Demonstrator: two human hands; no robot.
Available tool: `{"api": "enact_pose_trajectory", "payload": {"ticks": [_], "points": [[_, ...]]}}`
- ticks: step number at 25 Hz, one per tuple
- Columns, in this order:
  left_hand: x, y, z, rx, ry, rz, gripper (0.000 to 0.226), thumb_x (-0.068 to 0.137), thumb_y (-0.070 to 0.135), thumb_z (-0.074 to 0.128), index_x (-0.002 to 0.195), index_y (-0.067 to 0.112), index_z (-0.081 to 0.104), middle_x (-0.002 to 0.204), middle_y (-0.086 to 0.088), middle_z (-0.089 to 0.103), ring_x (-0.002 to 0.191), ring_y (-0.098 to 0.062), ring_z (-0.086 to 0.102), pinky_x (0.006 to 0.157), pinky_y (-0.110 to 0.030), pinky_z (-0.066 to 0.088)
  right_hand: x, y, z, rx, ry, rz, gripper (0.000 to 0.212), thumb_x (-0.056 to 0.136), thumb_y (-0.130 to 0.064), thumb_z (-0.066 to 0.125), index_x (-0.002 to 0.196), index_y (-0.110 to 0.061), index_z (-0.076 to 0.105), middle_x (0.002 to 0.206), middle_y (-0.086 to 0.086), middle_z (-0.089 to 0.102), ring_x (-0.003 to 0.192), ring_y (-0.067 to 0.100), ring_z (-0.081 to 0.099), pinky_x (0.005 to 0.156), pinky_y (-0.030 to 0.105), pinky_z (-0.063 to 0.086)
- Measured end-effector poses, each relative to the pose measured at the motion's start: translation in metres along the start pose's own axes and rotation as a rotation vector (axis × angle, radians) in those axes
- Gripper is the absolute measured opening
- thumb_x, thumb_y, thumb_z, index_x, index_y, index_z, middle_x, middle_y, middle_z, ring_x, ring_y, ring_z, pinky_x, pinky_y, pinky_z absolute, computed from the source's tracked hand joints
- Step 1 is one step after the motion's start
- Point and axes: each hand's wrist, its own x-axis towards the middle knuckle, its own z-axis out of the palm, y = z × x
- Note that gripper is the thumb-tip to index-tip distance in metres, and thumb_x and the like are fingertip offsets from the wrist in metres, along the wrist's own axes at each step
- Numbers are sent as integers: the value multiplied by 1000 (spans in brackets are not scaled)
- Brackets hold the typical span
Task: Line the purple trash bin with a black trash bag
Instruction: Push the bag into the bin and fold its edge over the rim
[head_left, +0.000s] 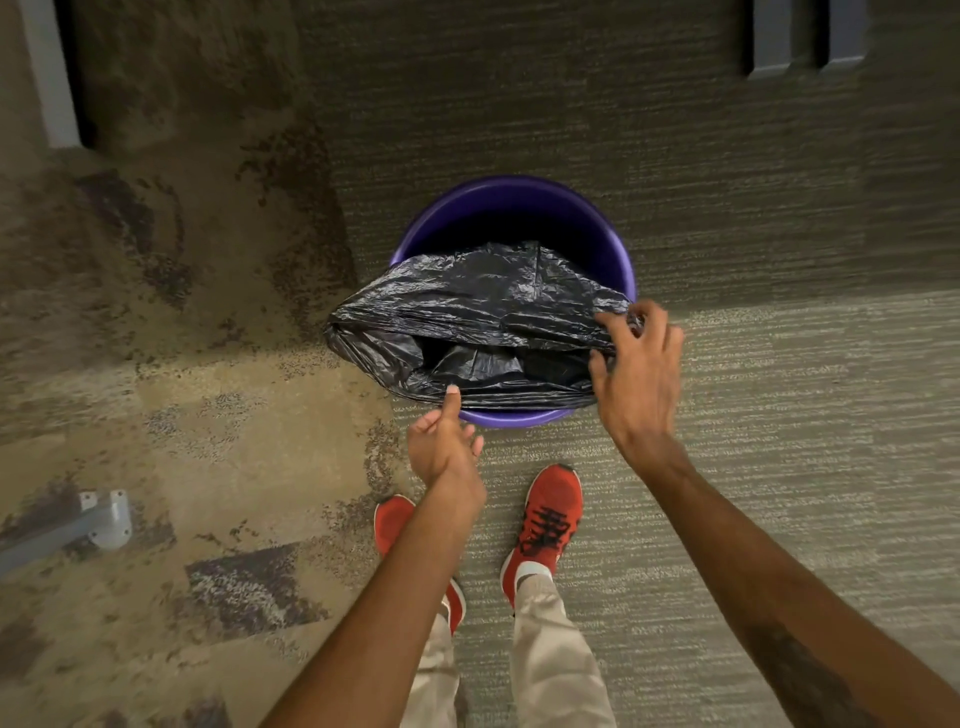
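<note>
bin: purple round trash bin (597, 228) sitting on the carpet floor (779, 415), right in front of the person's feet

bag: black trash bag (467, 306) is draped across the near half of the bin's mouth, crumpled and only partly opened. The far half of the bin is uncovered, so the purple inside wall shows there. The bag's left end hangs out past the rim on that side

right hand: right hand (636, 374) is on the bag at the bin's right edge. Grip is closed around a bunch of plastic, thumb on one side and fingers curled over the top

left hand: left hand (441, 441) is at the near rim, grip loosely curled with the thumb sticking up and touching the bag's near edge. Can't tell if it's really pinching the plastic or just resting on it

feet: red sneakers (550, 519) planted just short of the bin, tan pants above them
</note>
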Motion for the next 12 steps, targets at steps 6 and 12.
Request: {"api": "enact_pose_trajectory", "payload": {"ticks": [6, 12], "points": [[-1, 8, -18, -63, -21, 95, 9, 92, 8, 69, 100, 12, 65, 91, -9, 70, 66, -11, 65, 52, -15, 54, -23, -10, -14, 451, 36, 306, 15, 100, -27, 58, 105, -14, 65, 101, 6, 62, 78, 10, 54, 69, 31, 52], [-12, 3, -24, -234, -122, -24, 24, 86, 9, 74, 108, 4, 66, 87, -3, 64, 70, -12, 63, 62, -18, 58, -68, -56, -7, 1308, -734, 1163, 46, 88, -46, 71, 111, -6, 64, 107, 12, 76, 93, 21, 76, 58, 22, 55]]}}
